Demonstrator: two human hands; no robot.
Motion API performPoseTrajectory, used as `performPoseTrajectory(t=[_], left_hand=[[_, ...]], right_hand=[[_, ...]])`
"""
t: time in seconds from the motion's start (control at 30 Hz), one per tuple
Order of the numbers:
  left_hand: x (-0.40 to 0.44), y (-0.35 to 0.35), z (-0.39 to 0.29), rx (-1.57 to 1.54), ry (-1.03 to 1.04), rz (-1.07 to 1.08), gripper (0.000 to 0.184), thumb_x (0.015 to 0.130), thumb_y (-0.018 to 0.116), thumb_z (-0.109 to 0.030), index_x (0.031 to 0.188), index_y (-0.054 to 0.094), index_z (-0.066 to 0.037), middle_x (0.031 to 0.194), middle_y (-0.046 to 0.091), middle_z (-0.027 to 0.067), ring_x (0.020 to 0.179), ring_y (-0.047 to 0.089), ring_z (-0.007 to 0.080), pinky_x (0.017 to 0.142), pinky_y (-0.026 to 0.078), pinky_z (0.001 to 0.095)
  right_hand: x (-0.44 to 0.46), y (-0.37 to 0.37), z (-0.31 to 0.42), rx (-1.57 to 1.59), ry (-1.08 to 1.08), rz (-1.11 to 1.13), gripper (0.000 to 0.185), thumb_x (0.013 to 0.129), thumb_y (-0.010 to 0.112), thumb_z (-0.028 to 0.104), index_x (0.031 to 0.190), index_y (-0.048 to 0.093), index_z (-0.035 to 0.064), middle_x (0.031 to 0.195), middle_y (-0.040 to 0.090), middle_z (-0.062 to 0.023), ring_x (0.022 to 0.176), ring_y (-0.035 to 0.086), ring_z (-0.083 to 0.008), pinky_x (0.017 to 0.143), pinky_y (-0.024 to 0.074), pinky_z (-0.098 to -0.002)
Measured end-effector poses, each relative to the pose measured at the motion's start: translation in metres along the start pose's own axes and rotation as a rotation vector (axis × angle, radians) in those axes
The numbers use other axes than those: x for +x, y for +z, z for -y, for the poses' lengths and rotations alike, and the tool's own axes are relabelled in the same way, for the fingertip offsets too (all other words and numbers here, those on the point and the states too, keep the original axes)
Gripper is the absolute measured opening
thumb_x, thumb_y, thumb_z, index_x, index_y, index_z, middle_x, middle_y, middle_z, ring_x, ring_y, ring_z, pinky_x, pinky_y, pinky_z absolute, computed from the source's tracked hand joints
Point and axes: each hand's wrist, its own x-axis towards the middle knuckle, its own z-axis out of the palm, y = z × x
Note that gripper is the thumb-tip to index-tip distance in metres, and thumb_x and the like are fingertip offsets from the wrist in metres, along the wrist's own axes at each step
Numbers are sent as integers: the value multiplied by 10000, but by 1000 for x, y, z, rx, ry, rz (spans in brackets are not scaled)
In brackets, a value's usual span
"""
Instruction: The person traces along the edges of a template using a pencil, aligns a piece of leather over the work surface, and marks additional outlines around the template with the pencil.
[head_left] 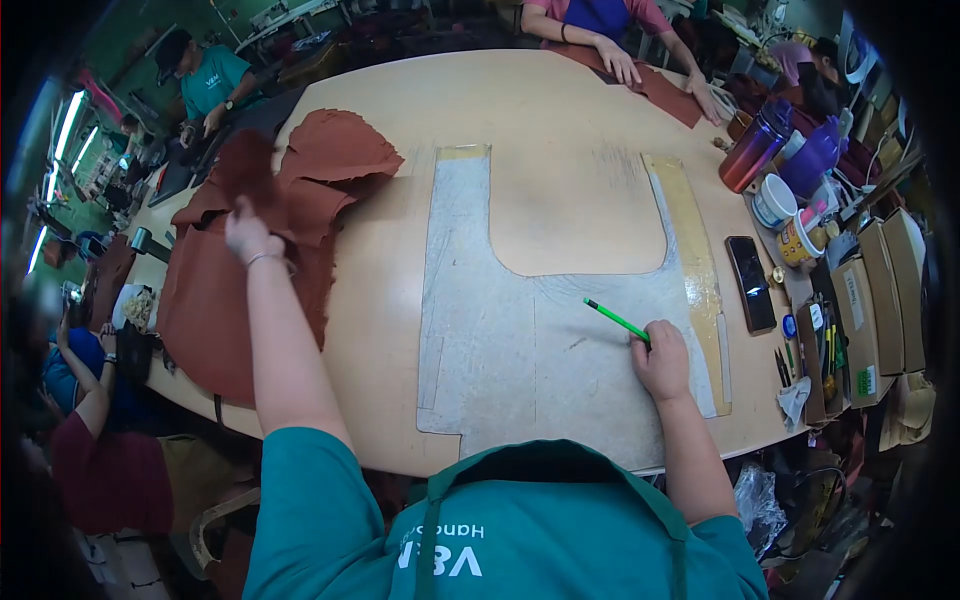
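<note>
My left hand (252, 236) is at the reddish-brown leather (215, 310) on the table's left side, its fingers closed on a raised flap that is blurred by motion. The leather lies in folded layers with rough, uneven edges. My right hand (662, 360) grips a green pencil (618, 320) and rests over a large grey, U-shaped flat template (500, 340). Yellowish tape (695, 270) runs along the template's right arm, and a shorter strip caps its left arm. The template lies flat in front of me, apart from the leather.
On the right are a phone (750, 285), a red-purple bottle (757, 143), white tubs (773, 201), and cardboard boxes (855, 315) with pens. Across the table, a co-worker's hands (620, 62) press on brown leather pieces (668, 95). Another person (212, 85) works at the far left.
</note>
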Motion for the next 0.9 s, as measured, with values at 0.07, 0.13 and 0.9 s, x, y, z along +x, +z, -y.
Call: performPoseTrajectory(t=[0.07, 0.13, 0.9], left_hand=[[17, -31, -21, -33, -13, -104, 373, 845, 596, -253, 1051, 520, 49, 934, 561, 89, 785, 522, 190, 685, 471, 326], [87, -88, -3, -140, -91, -358, 533, 837, 588, -326, 1172, 448, 65, 1057, 547, 139, 892, 532, 233, 808, 449, 345], [25, -92, -218, -224, 444, 171, 230, 866, 496, -127, 1067, 558, -35, 985, 597, 106, 831, 607, 206, 705, 503, 323]], right_hand=[[0, 0, -1, -5, 0, 3, 179, 706, 621, 107, 698, 461, 26, 706, 484, -149, 701, 486, -333, 636, 403, -420], [0, 0, -1, -7, -2, 0, 180, 711, 620, 107, 699, 460, 25, 706, 484, -149, 702, 485, -333, 637, 401, -419], [2, 3, 2, 64, 83, 42, 242, 740, 637, 149, 691, 443, 14, 700, 492, -143, 637, 478, -284, 581, 403, -370]])
